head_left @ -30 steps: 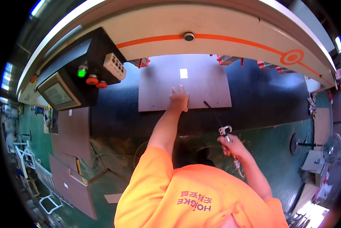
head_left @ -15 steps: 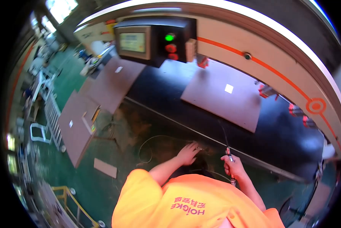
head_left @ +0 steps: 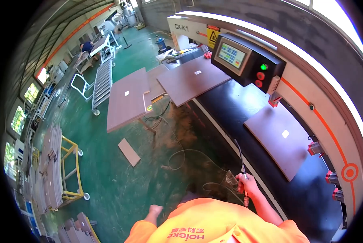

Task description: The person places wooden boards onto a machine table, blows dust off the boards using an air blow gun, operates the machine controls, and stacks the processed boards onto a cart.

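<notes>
My right hand (head_left: 247, 184) is wrapped round an air gun (head_left: 243, 168) with a long thin dark nozzle pointing up and away, beside the front edge of the black machine bed (head_left: 226, 115). A hose hangs from its lower end. Low at my left side, over the green floor, is my left hand (head_left: 155, 209), touching nothing visible; its fingers are too small and foreshortened to make out. On the bed, under the machine beam, lies a brown panel (head_left: 276, 135) with a white label.
Two labelled panels (head_left: 128, 97) (head_left: 193, 79) lie left of the machine. A control box (head_left: 246, 60) juts from the beam. Loose hose (head_left: 185, 150) and a narrow board (head_left: 129, 152) are on the floor. Trolleys (head_left: 74, 170) stand left; a person (head_left: 86, 47) is far back.
My left hand has left the panel on the bed and dropped to my left side. The view has swung left. My right hand still holds the air gun.
</notes>
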`<state>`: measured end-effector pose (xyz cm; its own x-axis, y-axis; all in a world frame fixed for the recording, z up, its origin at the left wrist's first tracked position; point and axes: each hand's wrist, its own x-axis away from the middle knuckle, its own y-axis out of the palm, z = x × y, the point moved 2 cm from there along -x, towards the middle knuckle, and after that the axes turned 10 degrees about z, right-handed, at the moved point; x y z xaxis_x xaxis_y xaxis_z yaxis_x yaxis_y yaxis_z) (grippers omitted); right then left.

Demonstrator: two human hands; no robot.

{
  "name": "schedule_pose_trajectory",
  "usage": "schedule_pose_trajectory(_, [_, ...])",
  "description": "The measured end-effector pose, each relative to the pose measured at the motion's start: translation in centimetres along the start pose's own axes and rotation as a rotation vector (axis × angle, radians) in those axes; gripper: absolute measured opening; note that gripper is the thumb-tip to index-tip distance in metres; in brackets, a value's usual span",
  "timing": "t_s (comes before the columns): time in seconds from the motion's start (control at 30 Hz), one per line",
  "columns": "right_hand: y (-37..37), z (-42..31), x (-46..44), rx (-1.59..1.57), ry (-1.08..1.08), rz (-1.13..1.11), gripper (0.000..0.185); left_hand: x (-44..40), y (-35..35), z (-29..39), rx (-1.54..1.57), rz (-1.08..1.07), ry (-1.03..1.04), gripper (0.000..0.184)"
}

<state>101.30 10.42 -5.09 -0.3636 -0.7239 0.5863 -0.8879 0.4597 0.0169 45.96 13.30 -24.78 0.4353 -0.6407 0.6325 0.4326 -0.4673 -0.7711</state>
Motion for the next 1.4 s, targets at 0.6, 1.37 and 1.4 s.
schedule_pose_trajectory(0.6, [19.0, -2.9, -1.3, -0.096, 0.054, 0.250, 0.027, -20.3, -7.8, 12.4, 0.314, -0.029, 0.522, 0.046])
schedule_pose_trajectory(1.37, [18.8, -6.3, -6.3, -0.277, 0.034, 0.332, 0.029, -20.9, -4.0, 6.6, 0.535, -0.271, 0.280, 0.051])
schedule_pose_trajectory(1.4, [18.3, -6.1, -6.2, -0.299, 0.040, 0.333, 0.029, -20.4, -4.6, 7.3, 0.523, -0.256, 0.295, 0.052])
